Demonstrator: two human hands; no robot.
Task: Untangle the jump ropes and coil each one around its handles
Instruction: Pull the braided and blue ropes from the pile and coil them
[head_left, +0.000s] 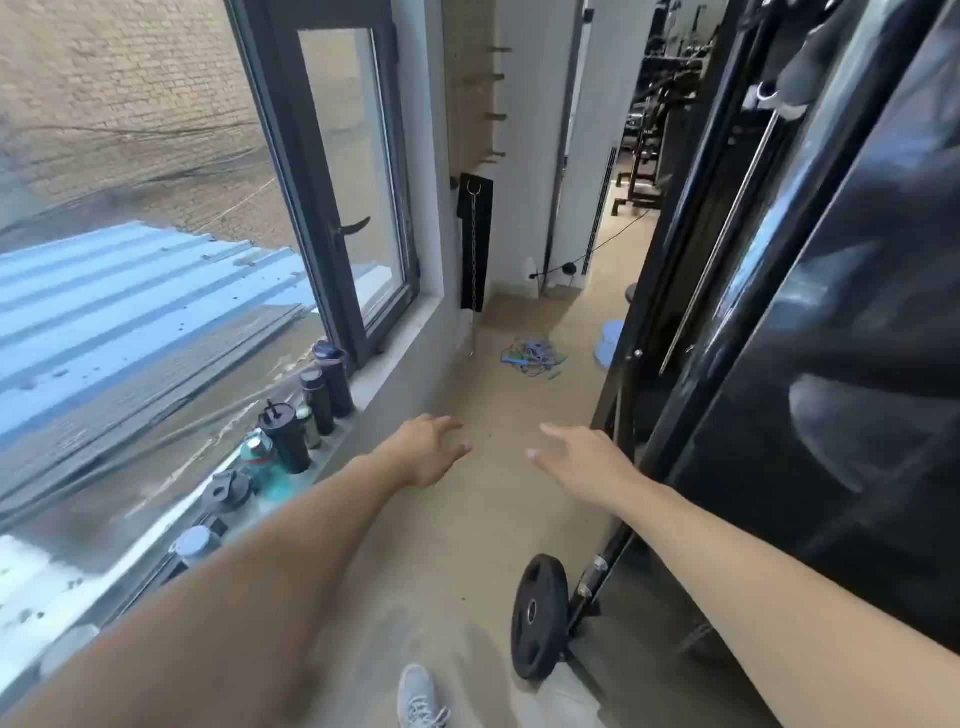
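Note:
A tangled heap of jump ropes (532, 356), blue, purple and green, lies on the tan floor some way ahead near the wall. Both my arms stretch forward above the floor, well short of the heap. My left hand (428, 449) has its fingers spread and relaxed and holds nothing. My right hand (576, 457) is likewise flat with straight fingers and empty. The ropes' handles cannot be told apart at this distance.
A row of drink bottles (291, 436) lines the window sill on the left. A black weight plate (537, 616) leans against a black gym machine (779, 364) on the right. Blue discs (608, 343) lie on the floor beside the machine. A chain on a black mat (474, 241) hangs on the wall.

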